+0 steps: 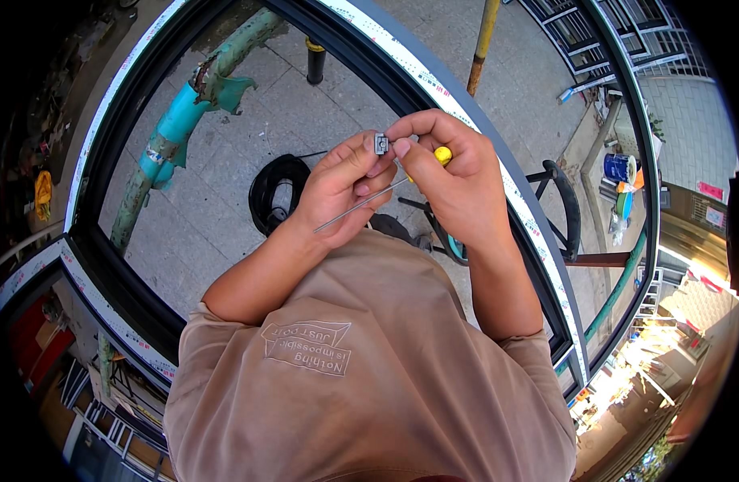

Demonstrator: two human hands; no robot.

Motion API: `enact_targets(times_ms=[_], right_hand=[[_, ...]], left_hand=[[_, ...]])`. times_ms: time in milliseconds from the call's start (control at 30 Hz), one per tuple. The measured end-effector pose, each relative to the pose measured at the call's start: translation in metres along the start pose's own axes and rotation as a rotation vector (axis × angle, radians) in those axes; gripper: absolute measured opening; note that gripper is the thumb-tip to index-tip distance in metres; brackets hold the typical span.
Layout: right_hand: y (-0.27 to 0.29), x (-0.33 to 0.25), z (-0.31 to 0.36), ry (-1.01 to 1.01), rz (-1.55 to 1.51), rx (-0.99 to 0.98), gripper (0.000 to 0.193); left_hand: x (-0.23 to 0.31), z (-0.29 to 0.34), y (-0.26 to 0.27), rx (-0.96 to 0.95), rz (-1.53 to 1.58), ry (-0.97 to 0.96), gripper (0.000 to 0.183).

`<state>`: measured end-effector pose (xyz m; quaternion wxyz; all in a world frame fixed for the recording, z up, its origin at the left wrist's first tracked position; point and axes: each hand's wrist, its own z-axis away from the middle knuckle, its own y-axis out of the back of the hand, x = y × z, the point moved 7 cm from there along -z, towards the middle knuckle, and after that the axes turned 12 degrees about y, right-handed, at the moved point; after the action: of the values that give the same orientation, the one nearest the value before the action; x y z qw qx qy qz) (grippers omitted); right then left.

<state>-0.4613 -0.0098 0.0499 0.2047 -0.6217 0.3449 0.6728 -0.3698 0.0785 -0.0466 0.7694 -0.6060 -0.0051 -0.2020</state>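
Head view: grasping small grey block [381, 144] in left fingers [355, 158], yellow-handled screwdriver [442, 155] in right fingers [423, 165], pointing toward eight o'clock; best steadied by bracing fingertips together.

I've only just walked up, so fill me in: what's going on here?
A person's left hand holds a small grey fitting between thumb and fingers. The right hand grips a yellow-handled screwdriver, which slants across in front of the left palm; the right fingertips are close to the fitting. Beyond the hands is a large white-edged frame, with grey paving showing through it.
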Motion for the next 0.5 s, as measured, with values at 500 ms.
enact_targets(times_ms=[500], right_hand=[[0.005,0.005,0.002,0.024,0.056,0.019,0.017]], left_hand=[[0.008,-0.009,0.014,-0.030,-0.168,-0.073,0.017]])
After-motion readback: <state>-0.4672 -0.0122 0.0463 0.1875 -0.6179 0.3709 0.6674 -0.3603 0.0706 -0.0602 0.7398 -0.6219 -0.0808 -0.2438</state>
